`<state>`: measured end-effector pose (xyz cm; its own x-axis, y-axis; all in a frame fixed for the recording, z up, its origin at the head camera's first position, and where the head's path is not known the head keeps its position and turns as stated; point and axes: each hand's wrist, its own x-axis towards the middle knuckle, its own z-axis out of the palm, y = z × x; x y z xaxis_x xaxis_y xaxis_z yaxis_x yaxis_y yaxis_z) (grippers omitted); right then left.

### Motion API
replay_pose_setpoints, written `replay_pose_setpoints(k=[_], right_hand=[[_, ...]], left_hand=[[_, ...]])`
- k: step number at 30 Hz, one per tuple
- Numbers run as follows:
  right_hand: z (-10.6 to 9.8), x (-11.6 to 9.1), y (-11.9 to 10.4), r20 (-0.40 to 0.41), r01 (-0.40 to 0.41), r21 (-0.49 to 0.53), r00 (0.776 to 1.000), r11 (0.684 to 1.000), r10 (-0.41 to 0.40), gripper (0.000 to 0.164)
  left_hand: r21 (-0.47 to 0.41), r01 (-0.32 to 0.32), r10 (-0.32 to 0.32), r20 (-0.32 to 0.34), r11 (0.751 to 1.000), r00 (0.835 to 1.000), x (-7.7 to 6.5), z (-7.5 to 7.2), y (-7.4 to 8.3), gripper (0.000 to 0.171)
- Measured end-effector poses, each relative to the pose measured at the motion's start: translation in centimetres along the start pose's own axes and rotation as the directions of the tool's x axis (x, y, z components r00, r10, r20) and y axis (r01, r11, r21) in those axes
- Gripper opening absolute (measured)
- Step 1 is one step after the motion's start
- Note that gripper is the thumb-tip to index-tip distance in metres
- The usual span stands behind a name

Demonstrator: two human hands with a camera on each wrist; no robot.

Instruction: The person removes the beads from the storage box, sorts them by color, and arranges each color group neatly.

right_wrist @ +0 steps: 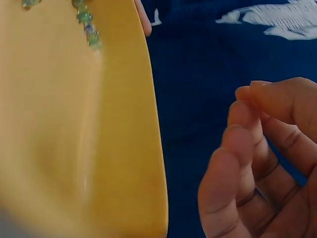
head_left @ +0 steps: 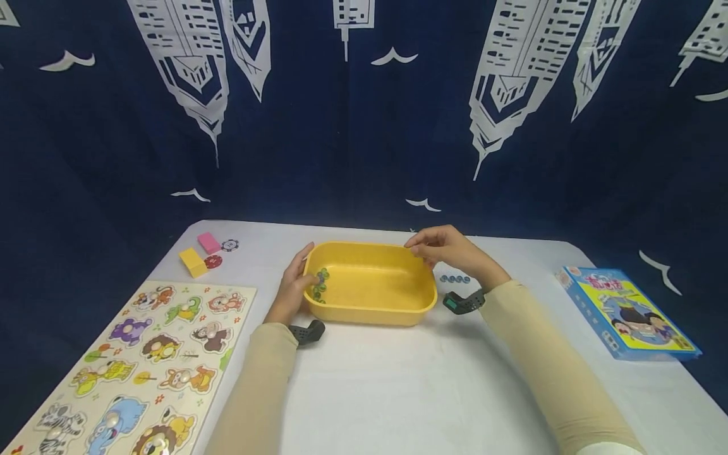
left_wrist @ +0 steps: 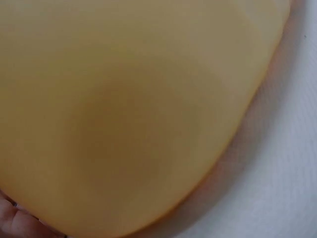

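Observation:
A yellow plastic basin [head_left: 370,309] stands at the middle of the table. My left hand [head_left: 292,287] grips its left end, thumb over the rim and fingers along the outside. Several green glass marbles [head_left: 320,287] are gathered inside, by that thumb. Over the far right corner of the basin is my right hand [head_left: 446,249]. In the right wrist view its fingers [right_wrist: 220,181] are curled and the thumb tip meets the index fingertip; nothing shows between them. The basin wall [left_wrist: 148,124] fills most of the left wrist view.
A row of several glass marbles [head_left: 455,279] lies right of the basin. At left is an animal puzzle board [head_left: 239,300], with a yellow block [head_left: 193,262], a pink block [head_left: 208,242], a red disc [head_left: 213,261] and a black-patterned disc [head_left: 230,245] beyond. A blue game box [head_left: 631,313] lies at right.

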<state>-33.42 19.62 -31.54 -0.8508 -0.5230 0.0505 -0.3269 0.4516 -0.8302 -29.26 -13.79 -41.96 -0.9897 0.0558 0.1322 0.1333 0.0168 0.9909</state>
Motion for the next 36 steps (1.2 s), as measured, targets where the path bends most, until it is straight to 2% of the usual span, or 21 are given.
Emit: replay_pose_setpoints(k=[4, 10, 20, 24, 29, 36], right_hand=[[1.9, 3.0, -1.5, 0.115, 0.032, -0.035, 0.993, 0.999, -0.028, 0.029], [4.8, 6.4, -2.4, 0.268, 0.029, -0.054, 0.963, 0.998, -0.013, 0.032], [9.5, 10.4, -1.8, 0.410, -0.014, -0.043, 0.912, 0.999, 0.031, 0.032], [10.7, 11.4, -1.5, 0.473, 0.016, -0.069, 0.881, 0.998, 0.019, 0.031], [11.6, 11.9, -1.3, 0.494, 0.021, -0.097, 0.869, 0.995, 0.029, 0.030], [12.3, 12.0, -1.9, 0.467, 0.005, -0.155, 0.882, 0.988, 0.068, 0.023]], left_hand=[[0.007, 0.000, 0.000, 0.002, 1.000, 1.000, 0.1, -0.1, -0.1, 0.083], [0.019, 0.007, -0.007, 0.003, 1.000, 1.000, -0.1, 0.1, 0.2, 0.083], [-0.002, 0.013, -0.013, 0.018, 1.000, 1.000, -0.2, 0.0, 0.1, 0.083], [0.001, -0.003, 0.003, 0.014, 1.000, 1.000, -0.2, -0.1, 0.0, 0.083], [-0.021, -0.027, 0.028, 0.018, 0.999, 0.999, -0.1, 0.0, -0.2, 0.083], [-0.013, -0.038, 0.038, 0.000, 0.999, 0.999, 0.0, 0.1, -0.1, 0.083]])
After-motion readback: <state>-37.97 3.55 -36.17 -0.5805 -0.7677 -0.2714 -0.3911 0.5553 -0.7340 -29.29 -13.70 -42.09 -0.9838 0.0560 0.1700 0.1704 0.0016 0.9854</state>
